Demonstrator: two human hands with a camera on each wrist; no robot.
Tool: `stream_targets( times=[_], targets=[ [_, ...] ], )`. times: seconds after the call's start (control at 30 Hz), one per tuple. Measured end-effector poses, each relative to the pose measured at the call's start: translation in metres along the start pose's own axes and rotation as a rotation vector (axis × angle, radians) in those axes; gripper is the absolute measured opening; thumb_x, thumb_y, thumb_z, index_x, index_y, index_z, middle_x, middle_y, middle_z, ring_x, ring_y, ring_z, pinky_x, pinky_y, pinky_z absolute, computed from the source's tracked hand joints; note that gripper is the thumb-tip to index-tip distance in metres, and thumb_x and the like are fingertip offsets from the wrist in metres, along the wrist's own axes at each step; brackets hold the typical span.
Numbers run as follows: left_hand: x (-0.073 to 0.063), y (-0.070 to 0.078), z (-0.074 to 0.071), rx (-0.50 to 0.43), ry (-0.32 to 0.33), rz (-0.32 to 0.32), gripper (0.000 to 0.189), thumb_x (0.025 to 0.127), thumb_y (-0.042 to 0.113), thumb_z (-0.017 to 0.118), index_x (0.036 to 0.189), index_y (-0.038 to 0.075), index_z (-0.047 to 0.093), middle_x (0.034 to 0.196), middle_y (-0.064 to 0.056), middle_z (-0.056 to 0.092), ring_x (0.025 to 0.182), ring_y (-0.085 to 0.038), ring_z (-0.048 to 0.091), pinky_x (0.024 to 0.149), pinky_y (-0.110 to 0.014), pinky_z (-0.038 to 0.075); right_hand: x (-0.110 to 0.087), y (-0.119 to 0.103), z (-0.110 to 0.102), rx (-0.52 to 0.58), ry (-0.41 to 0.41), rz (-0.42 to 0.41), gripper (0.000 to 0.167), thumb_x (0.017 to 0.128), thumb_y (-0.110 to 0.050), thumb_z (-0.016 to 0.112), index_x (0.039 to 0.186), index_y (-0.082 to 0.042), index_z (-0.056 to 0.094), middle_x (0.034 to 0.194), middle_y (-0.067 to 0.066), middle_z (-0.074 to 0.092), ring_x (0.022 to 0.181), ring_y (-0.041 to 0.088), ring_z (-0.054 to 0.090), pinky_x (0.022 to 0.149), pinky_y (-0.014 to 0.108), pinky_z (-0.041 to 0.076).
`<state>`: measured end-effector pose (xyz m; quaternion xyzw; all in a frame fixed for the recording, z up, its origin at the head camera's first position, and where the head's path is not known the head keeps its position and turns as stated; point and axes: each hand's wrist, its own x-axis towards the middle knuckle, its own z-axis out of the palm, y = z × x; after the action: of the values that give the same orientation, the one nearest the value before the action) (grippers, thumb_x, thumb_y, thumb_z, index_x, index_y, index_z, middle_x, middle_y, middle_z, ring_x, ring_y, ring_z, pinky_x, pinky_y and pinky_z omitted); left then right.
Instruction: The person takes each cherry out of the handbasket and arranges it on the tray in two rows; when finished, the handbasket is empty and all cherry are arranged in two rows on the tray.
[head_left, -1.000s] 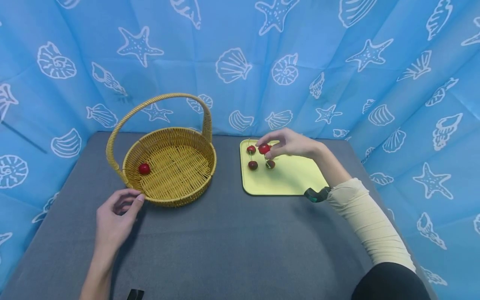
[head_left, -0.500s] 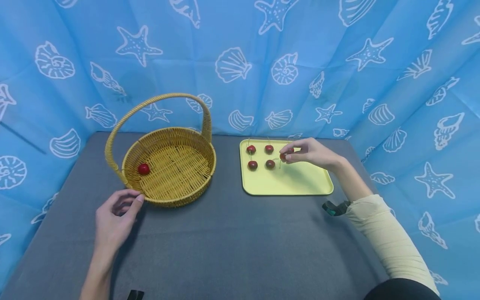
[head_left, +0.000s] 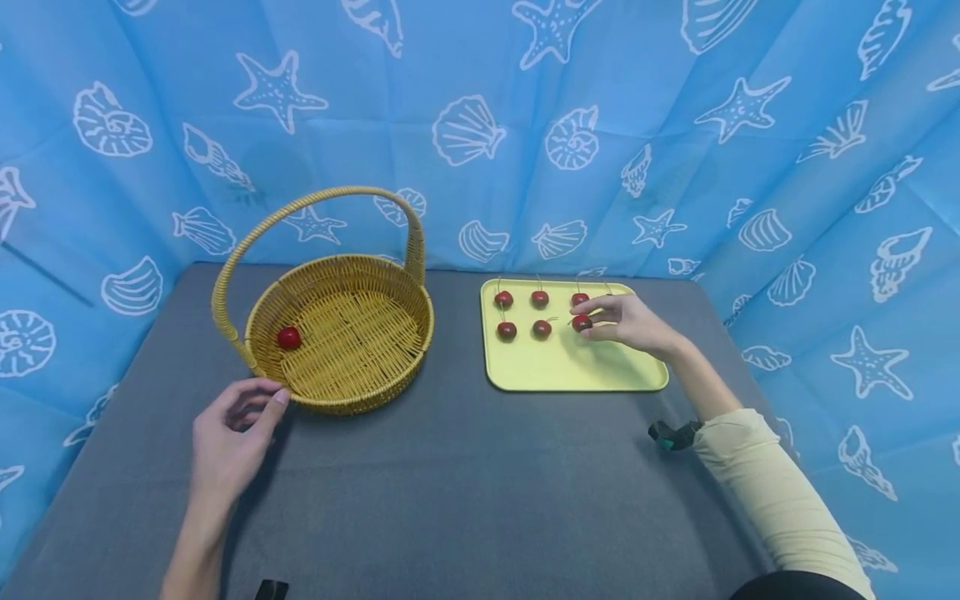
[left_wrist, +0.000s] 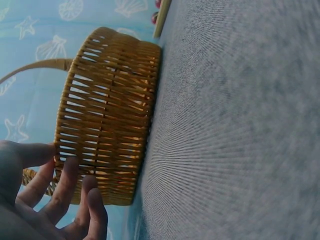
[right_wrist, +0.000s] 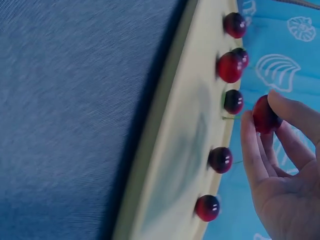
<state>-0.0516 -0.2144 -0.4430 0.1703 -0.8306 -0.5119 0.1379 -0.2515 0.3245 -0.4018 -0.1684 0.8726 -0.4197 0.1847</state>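
Observation:
My left hand (head_left: 228, 429) pinches the near-left rim of a yellow wicker basket (head_left: 360, 398), thumb and fingers on either side of the edge in the left wrist view. One red cherry (head_left: 288, 337) lies inside the basket at its left. Over the pale yellow tray (head_left: 577, 375), my right hand (head_left: 633, 323) holds a dark red cherry (right_wrist: 265, 115) between thumb and fingertips; the right wrist view shows it raised off the tray. Several other stemmed cherries lie there, among them a cherry (head_left: 540, 298) in the back row and a cherry (head_left: 507, 331) in front. The hand covers part of the tray.
The basket's tall arched handle (head_left: 318, 196) rises above its bowl. Grey cloth (head_left: 450, 500) covers the table, and a blue curtain (head_left: 510, 200) with shells and starfish hangs behind and at both sides. The tray has a low raised rim.
Holding the cherry, my right hand has moved right across the tray and slightly nearer me, uncovering cherries on its left side. My left hand and the basket stay in place.

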Motion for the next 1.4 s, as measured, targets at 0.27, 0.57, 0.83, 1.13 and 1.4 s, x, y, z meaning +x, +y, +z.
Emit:
stream_targets(
  times=[0.27,0.57,0.83,1.13,1.4],
  targets=[
    [0.000,0.000,-0.001,0.016,-0.003,0.007,0.024,0.103,0.029,0.077,0.122,0.014,0.073,0.093,0.025,0.070,0.081,-0.002,0.072,0.063,-0.017,0.056,0.005,0.018,0.005,-0.005,0.023,0.056,0.046,0.095,-0.006,0.083,0.139,0.001,0.069,0.143,0.023,0.069,0.137,0.044,0.067,0.089,0.018,0.057],
    [-0.001,0.000,0.000,0.025,0.004,0.018,0.024,0.103,0.029,0.077,0.122,0.013,0.073,0.093,0.024,0.069,0.081,-0.003,0.072,0.064,-0.015,0.056,0.009,0.029,0.006,-0.020,0.030,0.052,0.046,0.093,-0.006,0.085,0.137,-0.001,0.071,0.139,0.024,0.071,0.128,0.044,0.070,0.085,0.020,0.059],
    [-0.001,-0.002,0.000,0.011,0.014,0.055,0.022,0.102,0.024,0.078,0.121,0.012,0.073,0.091,0.027,0.069,0.079,-0.004,0.072,0.062,-0.016,0.056,0.014,0.033,0.009,-0.091,0.029,0.028,0.043,0.093,-0.006,0.085,0.134,-0.003,0.073,0.134,0.022,0.074,0.119,0.039,0.072,0.084,0.019,0.059],
    [-0.001,-0.001,0.000,0.007,0.005,0.044,0.024,0.102,0.027,0.078,0.121,0.012,0.073,0.090,0.026,0.070,0.079,-0.005,0.073,0.061,-0.017,0.056,0.014,0.035,0.008,-0.125,0.021,0.011,0.044,0.093,-0.006,0.085,0.135,-0.002,0.071,0.137,0.022,0.074,0.122,0.040,0.070,0.087,0.017,0.059],
    [-0.002,-0.001,0.001,0.010,0.005,0.052,0.024,0.103,0.026,0.077,0.121,0.012,0.073,0.089,0.027,0.069,0.078,-0.004,0.072,0.060,-0.017,0.057,0.007,0.026,0.001,-0.123,0.001,-0.005,0.047,0.094,-0.006,0.085,0.137,0.001,0.069,0.139,0.026,0.071,0.127,0.048,0.069,0.089,0.019,0.060]
  ],
)
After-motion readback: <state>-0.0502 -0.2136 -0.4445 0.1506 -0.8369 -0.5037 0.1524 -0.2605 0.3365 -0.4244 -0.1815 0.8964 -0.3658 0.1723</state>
